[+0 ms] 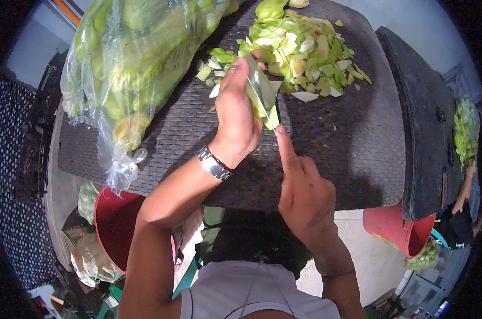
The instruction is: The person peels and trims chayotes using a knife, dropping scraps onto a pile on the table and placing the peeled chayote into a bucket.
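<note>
My left hand (236, 103), with a ring and a metal watch on its wrist, is wrapped round a pale green piece of fruit or vegetable (273, 116), mostly hidden by hand and blade. My right hand (306, 194) grips a knife (260, 98), its index finger stretched out toward the blade. The blade lies against the green piece, pointing away from me. The knife's handle is hidden inside my right fist. Just beyond both hands lies a heap of green and whitish cut slices and peelings (310, 53) on the dark woven tabletop (352, 154).
A large clear plastic bag (140, 58) full of green produce rests at the table's left. Below the table stand a red bucket (111, 223) on the left and another red bucket (397, 228) on the right. A dark chair back (424, 122) stands along the right edge. Another person's arm (465, 189) shows at far right.
</note>
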Demonstrator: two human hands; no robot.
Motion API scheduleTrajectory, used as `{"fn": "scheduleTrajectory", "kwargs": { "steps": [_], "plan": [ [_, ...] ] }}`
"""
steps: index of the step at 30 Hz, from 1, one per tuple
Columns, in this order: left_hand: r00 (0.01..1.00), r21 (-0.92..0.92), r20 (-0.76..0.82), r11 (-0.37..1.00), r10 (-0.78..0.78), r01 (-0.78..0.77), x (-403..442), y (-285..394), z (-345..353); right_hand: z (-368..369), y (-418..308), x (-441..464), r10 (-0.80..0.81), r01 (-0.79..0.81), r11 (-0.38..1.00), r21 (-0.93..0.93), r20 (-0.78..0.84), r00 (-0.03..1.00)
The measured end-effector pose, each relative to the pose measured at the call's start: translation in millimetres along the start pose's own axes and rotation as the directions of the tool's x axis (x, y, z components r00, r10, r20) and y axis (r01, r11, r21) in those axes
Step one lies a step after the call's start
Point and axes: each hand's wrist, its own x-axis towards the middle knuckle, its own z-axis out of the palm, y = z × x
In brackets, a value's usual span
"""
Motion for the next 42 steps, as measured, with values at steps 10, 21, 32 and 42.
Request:
{"fn": "scheduleTrajectory", "kwargs": {
  "steps": [10, 21, 32, 42],
  "plan": [
    [0.999, 0.082, 0.034, 0.997, -0.005, 0.002, 3, -1, 1, 0, 9, -1, 0.305, -0.248, 0.867, 0.432, -0.067, 0.95],
    [0.951, -0.019, 0.154, 0.962, -0.267, 0.273, 1, 3, 2, -19, 22, 32, 0.262, -0.223, 0.898, 0.379, -0.056, 0.963],
    [0.953, -0.13, 0.157, 0.951, -0.259, 0.28, 9, 2, -8, -23, 5, 12, 0.23, -0.237, 0.901, 0.364, 0.065, 0.971],
    [0.975, -0.254, 0.174, 0.951, -0.135, 0.177, 3, 7, -3, -24, -22, -14, 0.101, -0.108, 0.992, 0.057, 0.122, 0.987]
  ]
}}
